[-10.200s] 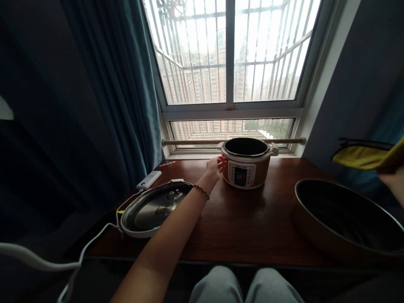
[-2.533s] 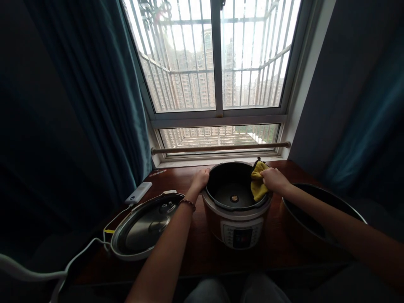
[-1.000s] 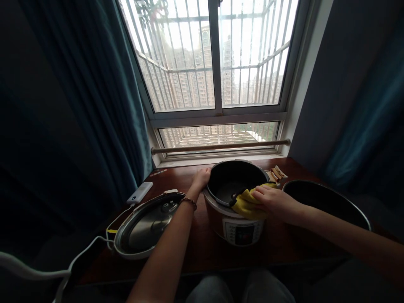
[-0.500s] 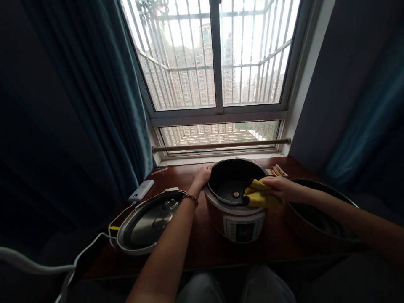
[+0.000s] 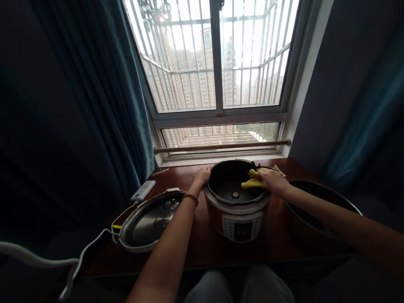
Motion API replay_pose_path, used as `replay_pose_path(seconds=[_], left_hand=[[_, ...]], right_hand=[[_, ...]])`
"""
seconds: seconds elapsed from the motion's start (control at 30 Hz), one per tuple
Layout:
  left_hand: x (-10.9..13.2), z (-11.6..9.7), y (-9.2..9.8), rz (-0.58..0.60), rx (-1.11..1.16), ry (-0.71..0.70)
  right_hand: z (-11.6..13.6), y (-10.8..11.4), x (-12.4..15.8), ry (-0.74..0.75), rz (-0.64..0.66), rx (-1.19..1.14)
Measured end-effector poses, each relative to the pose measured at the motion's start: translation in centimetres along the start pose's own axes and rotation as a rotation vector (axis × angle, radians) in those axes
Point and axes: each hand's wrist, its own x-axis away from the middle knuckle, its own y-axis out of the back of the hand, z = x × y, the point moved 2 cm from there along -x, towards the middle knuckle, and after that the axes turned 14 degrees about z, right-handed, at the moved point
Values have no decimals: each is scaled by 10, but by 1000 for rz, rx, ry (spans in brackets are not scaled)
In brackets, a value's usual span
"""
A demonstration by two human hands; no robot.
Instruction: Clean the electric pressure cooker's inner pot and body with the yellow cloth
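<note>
An electric pressure cooker (image 5: 217, 219) with its top off stands on the table in front of me. Its dark inside is in view, with a small round brass-coloured piece at the bottom. My left hand (image 5: 202, 176) is closed on the cooker's left rim. In my right hand (image 5: 274, 181) is a bunched yellow cloth (image 5: 254, 181) with dark edging, held at the right inner wall. The fingers are wrapped round the cloth. To the left of the cooker lies its round lid (image 5: 151, 227), metal underside up, partly behind my left forearm.
A large dark pot (image 5: 315, 231) stands on the right beneath my forearm. On the left, a white power bank (image 5: 143, 190) has a white cable (image 5: 85, 252) plugged in. Small items (image 5: 279, 169) lie behind the cooker near the window. Blue curtains (image 5: 104, 105) hang at the side.
My right hand has moved the yellow cloth from the cooker's front right rim back and up along the right inside. My left hand stays on the left rim.
</note>
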Motion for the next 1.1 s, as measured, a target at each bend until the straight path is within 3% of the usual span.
replay_pose_path(seconds=[0.13,0.27,0.37,0.5,0.63,0.8,1.1], left_hand=[[-3,3,-2,-4,-8,-10],[-8,6,-4,-8,-21,-18],[-10,8,-5,-10,-31,-26],[-11,9,-6,-12,-39,-28],[-10,8,-5,-17,-36,-20],[-9,6,-4,-17,-30,-1],[2,-3,2,-22,9,29]], right_hand=[[-8,7,-17,-38,44,37],[-18,27,-40,-147,-52,-23],[-15,37,-66,-107,-69,-59],[-1,26,-103,39,69,-71],[1,5,-123,53,157,-78],[-16,1,-114,-15,180,-77],[-19,8,-57,-153,183,-29]])
